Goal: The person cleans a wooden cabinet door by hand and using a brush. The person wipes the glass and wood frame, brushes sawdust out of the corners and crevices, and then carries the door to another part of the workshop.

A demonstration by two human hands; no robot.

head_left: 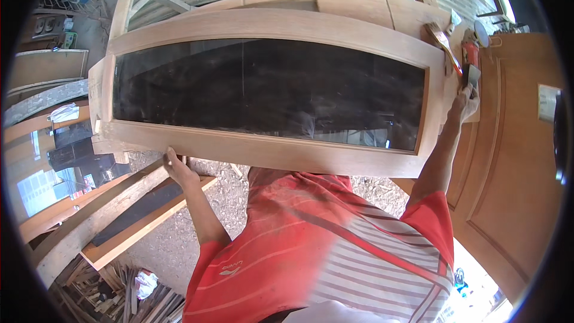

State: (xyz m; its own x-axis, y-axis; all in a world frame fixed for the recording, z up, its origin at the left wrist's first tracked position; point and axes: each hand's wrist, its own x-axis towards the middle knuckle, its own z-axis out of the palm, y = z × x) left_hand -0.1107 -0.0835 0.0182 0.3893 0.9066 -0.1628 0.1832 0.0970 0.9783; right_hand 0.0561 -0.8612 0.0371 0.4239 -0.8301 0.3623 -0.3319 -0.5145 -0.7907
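In front of me lies a pale wooden door panel (281,143) with a long dark glass pane (269,90) set into its frame. My left hand (181,170) grips the panel's near edge, left of centre, thumb toward the top and the other fingers partly hidden below. Past the panel's right end, my right hand (470,100) is closed around what looks like a scraper (473,75), with a dark handle and a flat grey blade. Just beyond that hand is a paintbrush (441,39) with a reddish handle, bristles pointing away.
A red power tool (471,52) sits beyond the right hand. Brown panelled doors (508,143) stand at the right. Glazed frames (66,167) and a rough timber beam (101,215) are at the left. Scrap wood (119,293) lies piled at lower left.
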